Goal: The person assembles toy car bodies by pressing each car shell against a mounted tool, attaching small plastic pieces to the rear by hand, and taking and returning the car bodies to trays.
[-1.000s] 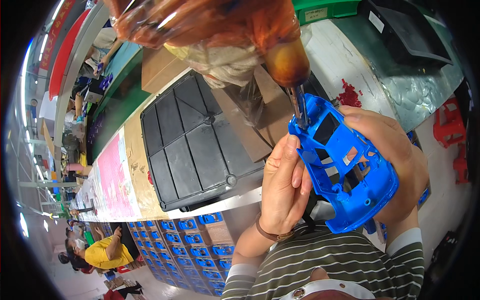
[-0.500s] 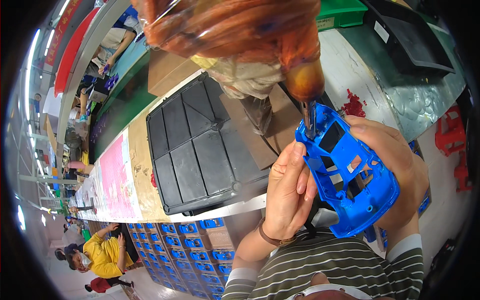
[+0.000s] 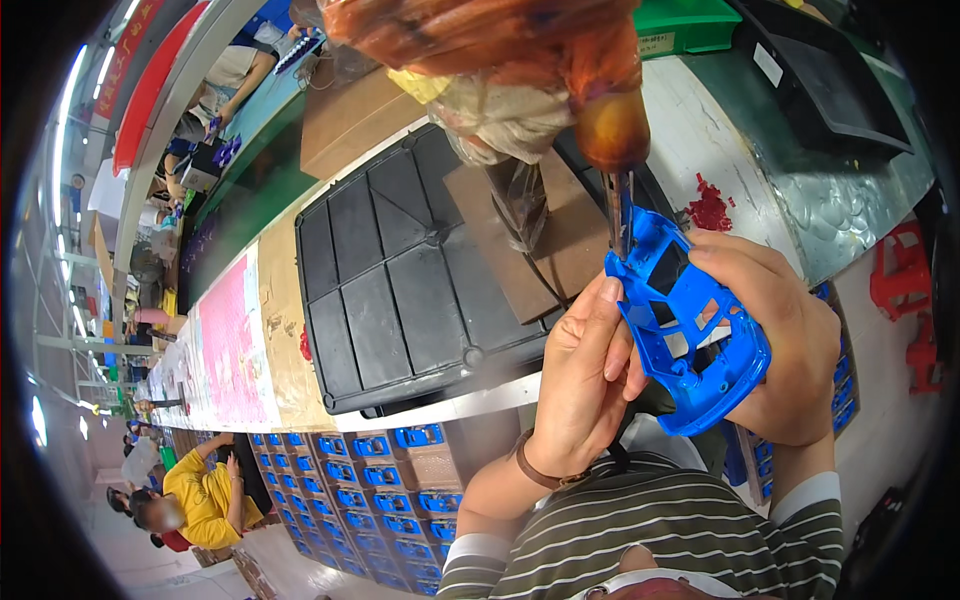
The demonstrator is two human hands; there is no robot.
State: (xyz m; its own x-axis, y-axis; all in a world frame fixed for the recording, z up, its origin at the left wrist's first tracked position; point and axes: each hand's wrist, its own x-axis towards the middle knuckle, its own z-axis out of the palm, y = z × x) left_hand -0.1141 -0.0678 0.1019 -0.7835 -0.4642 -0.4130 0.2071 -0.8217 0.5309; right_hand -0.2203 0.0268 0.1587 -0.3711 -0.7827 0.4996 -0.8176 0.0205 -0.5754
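Note:
A blue plastic toy car body shell (image 3: pixel 735 388) is held between both my hands, its open, hollow side showing. My left hand (image 3: pixel 580 385) pinches the shell's left far edge between thumb and fingers. Round the right side wraps my right hand (image 3: pixel 780 325), thumb on the upper rim; its other fingers are partly hidden behind the shell. A metal rod with a narrow tip (image 3: pixel 620 215) points down from an amber handle (image 3: pixel 612 130), its end at the shell's far left corner, close to my left thumb. Orange cloth and clear film (image 3: pixel 480 50) wrap the fixture above.
On the bench lie a ribbed black plastic lid or tray (image 3: pixel 390 280), a brown board (image 3: pixel 570 235) and red plastic bits (image 3: pixel 709 206). Below the bench are stacked blue shells (image 3: pixel 395 502). Red stools (image 3: pixel 900 275) stand right; a person in yellow (image 3: pixel 205 505) is at far left.
Both hands have moved the shell slightly upward in the picture and turned it. The metal tip, earlier inside the shell's far end, is now at its far left corner.

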